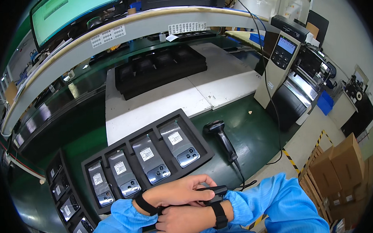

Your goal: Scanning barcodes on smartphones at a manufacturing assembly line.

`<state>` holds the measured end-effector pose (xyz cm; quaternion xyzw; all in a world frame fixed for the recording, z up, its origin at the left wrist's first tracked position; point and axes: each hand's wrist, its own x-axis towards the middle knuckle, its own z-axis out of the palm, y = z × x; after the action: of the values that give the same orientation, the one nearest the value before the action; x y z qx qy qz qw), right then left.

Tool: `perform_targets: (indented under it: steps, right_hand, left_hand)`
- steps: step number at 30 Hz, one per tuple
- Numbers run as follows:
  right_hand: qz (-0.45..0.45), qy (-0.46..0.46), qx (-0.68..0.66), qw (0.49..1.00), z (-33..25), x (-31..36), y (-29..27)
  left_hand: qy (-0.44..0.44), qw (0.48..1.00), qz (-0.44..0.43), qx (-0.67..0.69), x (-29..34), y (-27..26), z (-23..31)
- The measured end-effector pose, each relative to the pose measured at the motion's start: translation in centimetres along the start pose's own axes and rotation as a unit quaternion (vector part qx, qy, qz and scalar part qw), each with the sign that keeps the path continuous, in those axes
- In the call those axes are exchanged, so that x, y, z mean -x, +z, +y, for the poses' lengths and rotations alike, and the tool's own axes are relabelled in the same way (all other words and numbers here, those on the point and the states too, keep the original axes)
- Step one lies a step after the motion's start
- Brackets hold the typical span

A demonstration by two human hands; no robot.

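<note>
Toward half past five, pinching a black wrist device [219, 191] between thumb and fingers of the left hand [178, 192]; at six o'clock, crossing the right hand [183, 223] beneath, cannot tell whether open or closed.

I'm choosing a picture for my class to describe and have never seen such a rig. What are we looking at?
No robot here, just a person's bare hands, seen from above by a fisheye camera worn on the head; its lens bends straight edges. The arms cross in blue sleeves. The left hand seems to grip one end of a small black device by the right wrist. The right hand shows its back, so whether it holds anything is hidden. On the green table lie a black tray with four phones, a handheld scanner to its right and another phone tray to its left.
</note>
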<state>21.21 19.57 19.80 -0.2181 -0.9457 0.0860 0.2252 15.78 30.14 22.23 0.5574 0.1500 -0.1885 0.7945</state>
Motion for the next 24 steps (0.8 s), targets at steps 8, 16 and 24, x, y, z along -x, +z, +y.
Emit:
perform_targets:
  steps: [8, 16, 24]
  right_hand:
    - [-0.014, -0.007, -0.067, 0.998, 0.0, -0.3, -0.7]
    - [0.196, 0.211, 0.042, 0.957, 4.4, 4.5, -6.3]
    - [0.371, 0.556, 0.194, 0.718, 10.0, 15.8, -7.3]
  left_hand:
    - [0.058, 0.971, 0.066, -0.222, -0.1, 1.5, 2.0]
    - [0.213, 0.554, 0.528, -0.607, 4.3, -3.5, -1.7]
    - [0.325, 0.515, 0.530, -0.590, 1.3, -4.9, -6.1]
